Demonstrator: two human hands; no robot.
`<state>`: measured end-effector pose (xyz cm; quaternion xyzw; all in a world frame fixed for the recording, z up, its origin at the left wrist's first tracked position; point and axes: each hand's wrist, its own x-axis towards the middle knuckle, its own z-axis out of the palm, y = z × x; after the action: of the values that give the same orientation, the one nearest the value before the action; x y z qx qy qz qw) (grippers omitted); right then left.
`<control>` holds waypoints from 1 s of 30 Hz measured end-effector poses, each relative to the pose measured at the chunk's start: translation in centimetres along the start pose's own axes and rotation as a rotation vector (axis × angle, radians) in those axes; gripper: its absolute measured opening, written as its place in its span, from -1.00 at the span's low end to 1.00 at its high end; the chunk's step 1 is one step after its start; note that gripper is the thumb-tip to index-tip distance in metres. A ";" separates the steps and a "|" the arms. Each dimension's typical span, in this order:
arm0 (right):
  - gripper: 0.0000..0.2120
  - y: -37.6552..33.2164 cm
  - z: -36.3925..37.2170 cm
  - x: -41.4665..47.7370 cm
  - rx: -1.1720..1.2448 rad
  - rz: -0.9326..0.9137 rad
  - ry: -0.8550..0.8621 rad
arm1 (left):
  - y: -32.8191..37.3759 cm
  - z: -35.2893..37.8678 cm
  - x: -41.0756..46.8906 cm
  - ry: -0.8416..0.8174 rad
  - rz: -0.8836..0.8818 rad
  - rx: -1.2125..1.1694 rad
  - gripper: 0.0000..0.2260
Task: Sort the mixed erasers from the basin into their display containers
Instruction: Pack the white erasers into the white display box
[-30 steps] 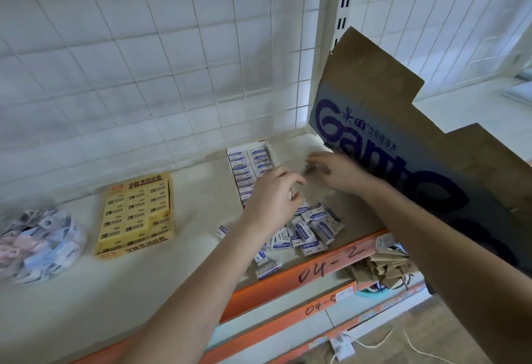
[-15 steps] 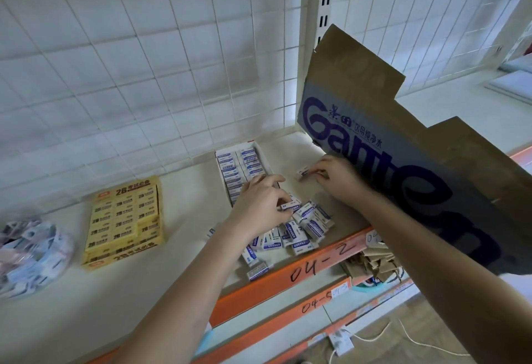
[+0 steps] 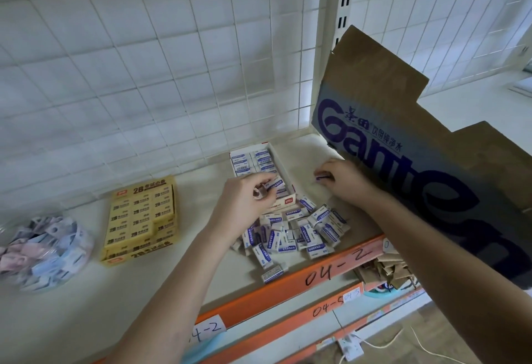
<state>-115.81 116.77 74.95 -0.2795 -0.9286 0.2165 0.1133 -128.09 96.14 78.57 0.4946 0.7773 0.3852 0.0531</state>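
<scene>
Erasers point(image 3: 293, 234): loose pile on shelf point(image 3: 115, 306), pointing every way, near front edge.
Left to right: basin point(image 3: 43, 248) of mixed stock; yellow box point(image 3: 141, 219); left hand point(image 3: 244, 202), fingers curled, pinching one eraser point(image 3: 260, 192) over near end of white box point(image 3: 259, 162), long axis running away from viewer; right hand point(image 3: 342, 182), knuckles up, pinching second eraser point(image 3: 322, 176) beside cardboard point(image 3: 431, 162).

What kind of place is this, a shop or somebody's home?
Probably a stationery shop's shelving, not a home: a wire grid back panel, an orange shelf edge with handwritten 04-2 codes, and a yellow display box of erasers.
</scene>
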 end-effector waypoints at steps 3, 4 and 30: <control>-0.79 -1.4 -0.6 0.0 0.075 -0.021 0.053 | -1.2 -1.4 -0.3 0.048 -0.070 0.003 -0.71; -0.79 -2.2 -0.9 0.0 0.096 -0.047 0.076 | -1.6 -1.8 -0.5 0.058 -0.092 0.010 -0.70; -0.81 -9.9 3.7 6.3 -0.368 -0.155 0.023 | -5.3 -3.2 -4.2 0.131 -0.142 -0.042 -0.75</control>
<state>-126.86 111.65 76.90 -0.2254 -0.9699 0.0306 0.0872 -131.35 89.89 76.10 0.4106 0.8039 0.4284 0.0397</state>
